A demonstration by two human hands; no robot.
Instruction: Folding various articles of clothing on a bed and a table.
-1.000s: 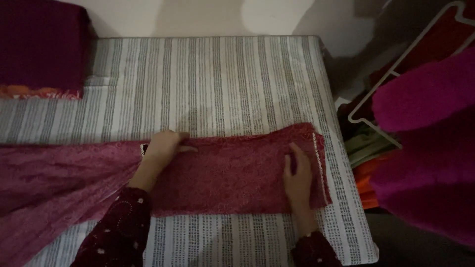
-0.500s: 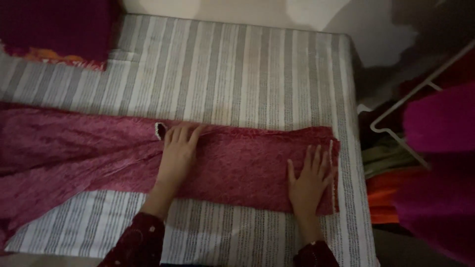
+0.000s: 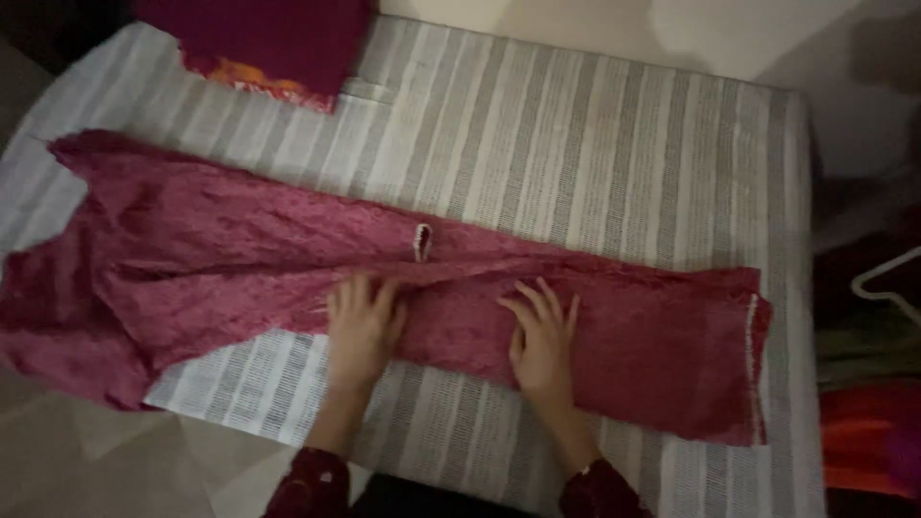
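Observation:
A long maroon patterned garment [image 3: 221, 249] lies stretched across a grey and white striped table cover [image 3: 595, 144]. Its right part is folded into a narrow band that ends near the table's right side; its left part spreads wide and hangs over the left edge. My left hand [image 3: 363, 324] rests flat on the garment near its middle, fingers spread. My right hand [image 3: 542, 336] lies flat on the folded band a little to the right. A small white tag [image 3: 421, 242] shows on the cloth just above my hands.
A folded dark maroon cloth with an orange patterned border [image 3: 264, 43] lies at the table's far left corner. At the right, beyond the table edge, there are a white wire rack [image 3: 887, 278] and orange fabric [image 3: 868, 436]. Pale floor shows lower left.
The view has swung left, showing more of the spread garment. My right hand has moved left along the folded band, away from its end, closer to my left hand.

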